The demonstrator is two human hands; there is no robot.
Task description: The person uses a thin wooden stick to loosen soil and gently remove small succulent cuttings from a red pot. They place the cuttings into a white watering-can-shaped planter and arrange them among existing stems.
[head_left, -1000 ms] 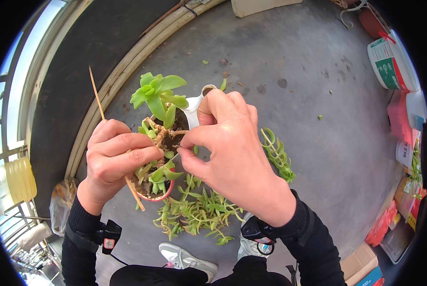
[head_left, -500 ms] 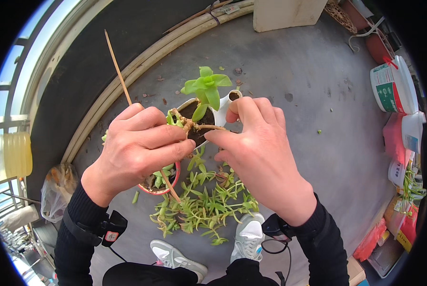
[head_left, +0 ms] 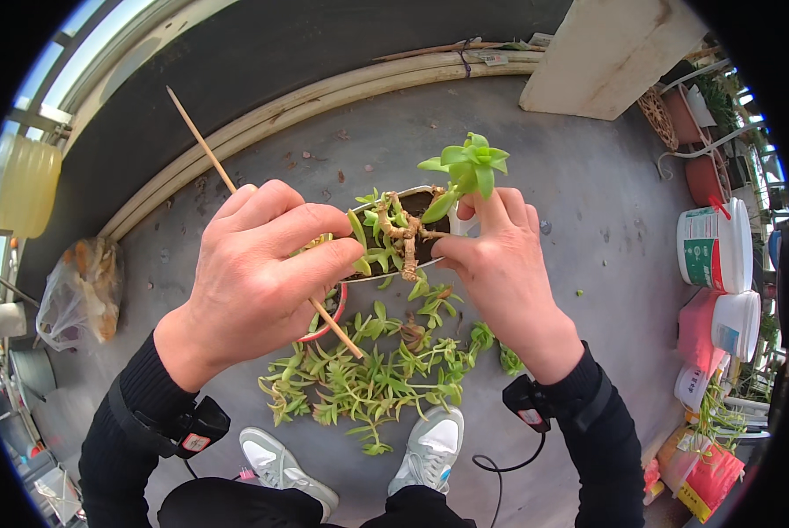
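Note:
My left hand (head_left: 258, 268) is closed around a thin wooden stick (head_left: 202, 141), slanting from upper left down to the cuttings. Its thumb and forefinger tips are beside thick green leaves at the left end of a white pot (head_left: 384, 278) of dark soil. Over that pot, a succulent's gnarled brown stem (head_left: 405, 234) branches. One branch runs right to my right hand (head_left: 504, 260), whose thumb and fingers pinch it. Above those fingers stands the plant's bright green rosette (head_left: 472, 165). Partly behind my left hand is a red-rimmed pot (head_left: 340, 308).
Loose succulent cuttings (head_left: 368, 374) lie on the grey floor before my shoes (head_left: 429, 449). White buckets (head_left: 720, 246) and planters line the right side. At left sits a plastic bag (head_left: 82, 295); a pale slab (head_left: 605, 57) stands at the far side.
The view has shifted. My left fingertips have come away from the gnarled stem and still keep the stick. My right fingers have drawn together on the branch, and the rosette sits farther right.

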